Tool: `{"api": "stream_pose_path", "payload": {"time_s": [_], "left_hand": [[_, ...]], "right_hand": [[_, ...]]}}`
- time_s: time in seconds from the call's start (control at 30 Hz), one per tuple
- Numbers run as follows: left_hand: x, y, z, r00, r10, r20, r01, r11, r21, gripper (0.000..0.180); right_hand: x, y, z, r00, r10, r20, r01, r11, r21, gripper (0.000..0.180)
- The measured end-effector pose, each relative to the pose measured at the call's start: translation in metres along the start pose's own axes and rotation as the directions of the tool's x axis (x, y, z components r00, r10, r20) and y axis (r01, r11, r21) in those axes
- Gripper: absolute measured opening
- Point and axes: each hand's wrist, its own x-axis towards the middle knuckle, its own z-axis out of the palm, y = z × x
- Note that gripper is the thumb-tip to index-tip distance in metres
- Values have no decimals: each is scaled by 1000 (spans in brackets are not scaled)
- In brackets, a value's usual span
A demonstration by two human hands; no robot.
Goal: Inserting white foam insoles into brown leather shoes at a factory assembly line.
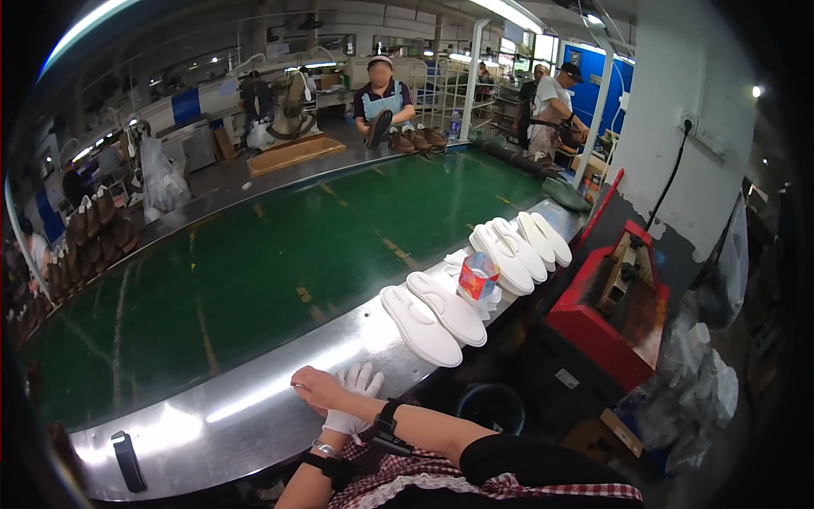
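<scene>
On the steel rim of the green conveyor, gloved left hand is overlapped by bare right hand, fingers flat, nothing held; white soles nearby are judged liable to be knocked off by a sweeping forearm.

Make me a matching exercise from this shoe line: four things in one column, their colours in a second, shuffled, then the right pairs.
Things:
1. conveyor belt
2. shoe soles
3. machine to the right
4. glove on the left hand

Colours:
A. red
B. white, a pair side by side on the steel rim
C. green
D. white, under the bare right hand

Pairs: 1-C, 2-B, 3-A, 4-D
</scene>
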Motion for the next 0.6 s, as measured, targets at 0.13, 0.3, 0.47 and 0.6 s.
{"api": "stream_pose_path", "payload": {"time_s": [0.13, 0.3, 0.47, 0.6], "left_hand": [[-1, -2, -1, 997, -34, 73, 38, 997, -63, 55], [-1, 0, -1, 1000, -16, 17, 17, 1000, -23, 49], [-2, -1, 1, 1000, -23, 13, 24, 999, -24, 50], [-2, 0, 3, 999, -27, 26, 27, 999, -23, 50]], "right_hand": [[1, -1, 1, 1000, 14, -16, -14, 1000, 24, 13], [2, 2, -1, 1000, 19, 0, -19, 999, 34, 17], [2, -4, -6, 1000, 25, 8, -25, 999, 40, 19], [2, -2, -6, 1000, 19, -20, -18, 999, 29, 22]]}}
